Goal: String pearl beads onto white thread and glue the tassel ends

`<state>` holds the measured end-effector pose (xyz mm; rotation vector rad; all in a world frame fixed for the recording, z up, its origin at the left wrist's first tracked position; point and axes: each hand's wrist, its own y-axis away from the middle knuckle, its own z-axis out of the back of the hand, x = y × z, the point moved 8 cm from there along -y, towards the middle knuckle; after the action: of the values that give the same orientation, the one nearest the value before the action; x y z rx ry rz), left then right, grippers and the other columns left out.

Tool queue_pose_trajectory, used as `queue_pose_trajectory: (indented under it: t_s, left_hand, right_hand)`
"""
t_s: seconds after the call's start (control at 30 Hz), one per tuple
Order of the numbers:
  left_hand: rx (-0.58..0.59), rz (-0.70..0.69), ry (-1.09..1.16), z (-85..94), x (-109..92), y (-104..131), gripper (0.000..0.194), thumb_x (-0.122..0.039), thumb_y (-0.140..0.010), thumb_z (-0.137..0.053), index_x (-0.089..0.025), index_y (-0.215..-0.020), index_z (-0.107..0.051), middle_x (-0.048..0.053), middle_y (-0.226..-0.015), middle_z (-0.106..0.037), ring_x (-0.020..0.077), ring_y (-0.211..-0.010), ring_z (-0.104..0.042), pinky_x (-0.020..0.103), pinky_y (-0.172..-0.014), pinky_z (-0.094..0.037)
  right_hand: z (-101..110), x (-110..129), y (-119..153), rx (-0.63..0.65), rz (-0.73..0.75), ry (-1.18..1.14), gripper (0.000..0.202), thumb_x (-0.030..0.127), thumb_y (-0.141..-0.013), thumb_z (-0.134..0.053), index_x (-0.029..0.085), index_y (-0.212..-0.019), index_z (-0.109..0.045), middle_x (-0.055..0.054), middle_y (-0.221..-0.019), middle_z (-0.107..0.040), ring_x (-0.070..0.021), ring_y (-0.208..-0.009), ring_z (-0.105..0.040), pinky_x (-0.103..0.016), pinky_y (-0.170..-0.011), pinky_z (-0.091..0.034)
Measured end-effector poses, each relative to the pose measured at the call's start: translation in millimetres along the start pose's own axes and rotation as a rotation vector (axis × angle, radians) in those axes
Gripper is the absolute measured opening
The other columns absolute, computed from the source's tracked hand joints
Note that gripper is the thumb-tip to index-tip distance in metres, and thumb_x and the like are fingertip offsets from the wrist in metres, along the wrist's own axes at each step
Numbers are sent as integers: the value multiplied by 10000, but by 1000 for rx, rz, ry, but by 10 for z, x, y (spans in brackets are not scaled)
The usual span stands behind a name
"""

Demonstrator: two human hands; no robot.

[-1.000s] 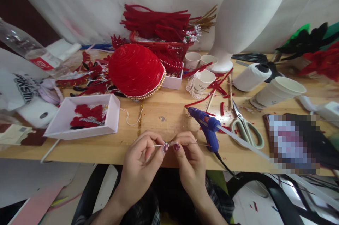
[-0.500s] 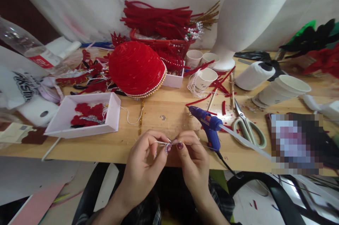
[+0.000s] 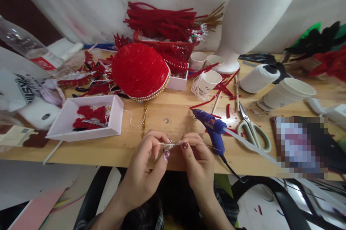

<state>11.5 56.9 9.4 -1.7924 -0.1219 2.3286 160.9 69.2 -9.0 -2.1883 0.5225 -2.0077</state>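
Note:
My left hand (image 3: 147, 168) is at the table's front edge, its fingers around a small whitish piece with thin white thread (image 3: 169, 145); the thumb is a little apart from the piece. Beside it on the right, my right hand (image 3: 198, 161) pinches the thread between thumb and forefinger, and a thin strand runs out past it to the right. Just beyond the right hand lies a blue glue gun (image 3: 213, 129) with a long clear stick. A red domed cap (image 3: 139, 69) with a beaded rim sits behind my left hand.
To the left, a white box (image 3: 116, 120) holds red pieces. Scissors (image 3: 251, 129), a thread cone (image 3: 259, 78), paper cups (image 3: 288, 93) and a phone (image 3: 300, 147) lie to the right. Behind are a white head form (image 3: 254, 13) and a red basket (image 3: 175, 48).
My left thumb has moved down and left, away from the forefinger, showing more of the small piece. The right hand has hardly moved.

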Motion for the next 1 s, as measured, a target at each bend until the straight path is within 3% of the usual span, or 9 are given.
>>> queue_pose_trajectory:
  t_s: [0.1,0.2,0.37,0.5,0.7,0.87,1.0]
  left_hand:
    - [-30,-89,-154,100,-110,-1,194,-111,-960,-485,-241,-834,-415,36,-1065,-534,188,-1035,-554,306,-901,-446]
    - [-152,-286,-407,190,-363,35,175,-60,-929,-505,-234,-903,-511,46,-1023,-527,203,-1001,-546,329,-886,-434]
    - [-183,-485,-518,111,-633,140,191,-17,-870,-563,-208,-876,-548,34,-872,-571,200,-847,-543,385,-859,-444]
    - [-123,-430,-526,103,-575,186,77,-131,-900,-625,-202,-916,-648,59,-943,-641,220,-889,-605,368,-819,-481]
    - [-299,-223,-260,556,-482,65,191,-265,-985,-538,-214,-1060,-706,82,-1108,-710,232,-1086,-653,354,-974,-495]
    - [-102,-198,43,504,-685,-115,274,-310,-999,-502,-208,-1072,-745,82,-1217,-727,240,-1202,-628,343,-1049,-468]
    - [-51,-220,113,451,-824,-152,294,-309,-997,-495,-182,-1054,-754,86,-1148,-750,243,-1134,-656,331,-1010,-486]
  right_hand:
    - [-4,63,-56,1,48,35,155,158,-931,-647,254,-846,-735,-8,-801,-666,-178,-794,-612,-301,-716,-496]
    - [-21,169,-105,-23,123,128,150,151,-916,-666,261,-887,-763,-28,-841,-681,-191,-807,-626,-317,-709,-508]
    - [-61,318,-155,-84,196,151,153,154,-902,-688,272,-896,-785,-22,-816,-656,-187,-781,-616,-312,-683,-504]
    - [-109,451,-208,-65,226,105,157,170,-909,-687,282,-912,-798,-18,-817,-655,-182,-791,-612,-310,-698,-496]
    - [-184,706,-279,-17,277,32,131,217,-905,-697,279,-874,-808,-18,-796,-657,-183,-778,-600,-314,-694,-483]
    - [-273,882,-296,21,328,17,141,215,-908,-683,269,-873,-809,-27,-796,-648,-194,-809,-588,-323,-710,-477]
    - [-291,987,-284,47,358,11,142,229,-915,-679,274,-883,-810,-25,-806,-649,-196,-832,-588,-328,-735,-478]
